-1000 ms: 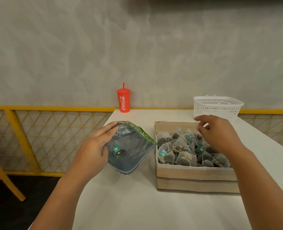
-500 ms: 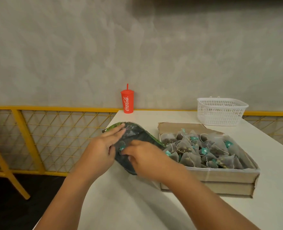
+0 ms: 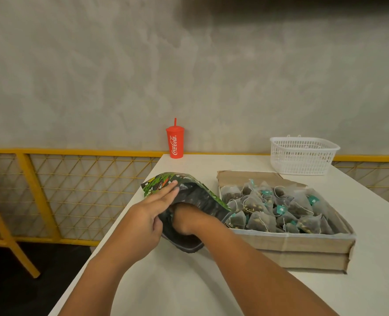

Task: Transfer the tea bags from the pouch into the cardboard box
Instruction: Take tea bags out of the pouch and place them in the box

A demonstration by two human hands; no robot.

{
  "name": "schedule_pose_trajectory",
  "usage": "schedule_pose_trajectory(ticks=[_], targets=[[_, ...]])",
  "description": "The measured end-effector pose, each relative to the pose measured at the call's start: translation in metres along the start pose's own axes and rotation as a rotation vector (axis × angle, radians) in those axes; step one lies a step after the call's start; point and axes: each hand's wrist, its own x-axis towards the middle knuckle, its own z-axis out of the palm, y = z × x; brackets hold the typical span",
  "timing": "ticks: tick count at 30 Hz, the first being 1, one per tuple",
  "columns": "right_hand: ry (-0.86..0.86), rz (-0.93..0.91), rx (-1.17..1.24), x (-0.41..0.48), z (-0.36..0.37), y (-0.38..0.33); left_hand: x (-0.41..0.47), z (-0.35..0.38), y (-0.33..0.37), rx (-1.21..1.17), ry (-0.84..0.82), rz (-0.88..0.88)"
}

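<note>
A green patterned pouch [image 3: 189, 190] lies open on the white table, its mouth facing me. My left hand [image 3: 150, 215] holds its left edge, fingers laid along the outside and thumb at the opening. My right hand [image 3: 186, 218] is thrust into the pouch; its fingers are hidden inside, only the back of the hand and wrist show. To the right sits the low cardboard box [image 3: 289, 245], filled with several pyramid tea bags [image 3: 278, 209] with teal tags.
A red lidded cup with a straw [image 3: 174, 142] stands at the table's far edge by the wall. A white plastic basket [image 3: 303, 155] sits behind the box. Yellow railing [image 3: 70, 181] runs left of the table [image 3: 177, 283], whose left edge is close to the pouch.
My right hand left the box, crossed to the pouch and has gone inside its mouth. My left hand keeps holding the pouch, which has tilted more upright.
</note>
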Motion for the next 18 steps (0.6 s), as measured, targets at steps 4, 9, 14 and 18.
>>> schedule_pose_trajectory(ticks=[4, 9, 14, 18], targets=[[0.112, -0.030, -0.002, -0.009, -0.001, 0.001, 0.002, 0.000, -0.002, 0.013, 0.002, -0.028], [0.248, -0.077, 0.098, -0.032, -0.010, -0.003, 0.005, 0.001, -0.005, -0.006, 0.015, -0.063], [0.412, -0.114, 0.287, -0.072, -0.016, 0.003, 0.011, -0.002, -0.006, -0.024, 0.032, -0.084], [0.533, -0.101, 0.548, -0.102, -0.026, 0.015, 0.016, -0.002, -0.008, -0.032, 0.050, -0.060]])
